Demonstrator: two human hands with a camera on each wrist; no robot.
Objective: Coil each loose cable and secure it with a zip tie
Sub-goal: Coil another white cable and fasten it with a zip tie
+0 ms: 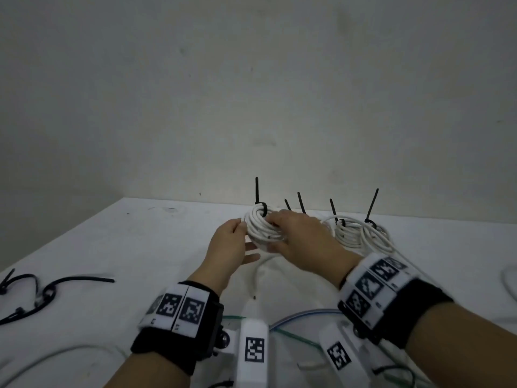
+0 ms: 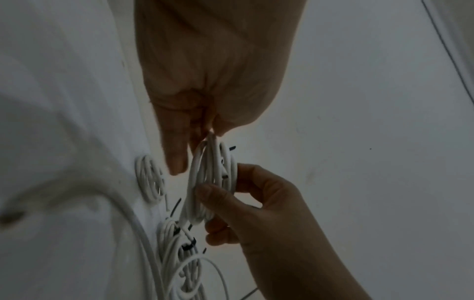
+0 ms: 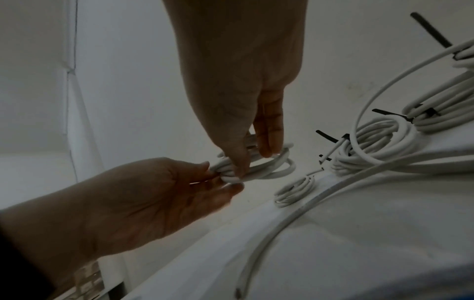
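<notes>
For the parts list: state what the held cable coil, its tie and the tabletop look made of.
Cable coil: white, smooth, probably plastic-jacketed; it bends into tight loops.
Zip tie: black, likely stiff nylon; its tail stands straight up.
Table: white, matte, scuffed; material unclear.
Left hand and right hand grip the coil.

Dim, greyish light throughout; wrist views dark, perhaps backlit, soft and edge-warped

Four tied coils (image 1: 261,225) (white), two hands (image 1: 296,236)
</notes>
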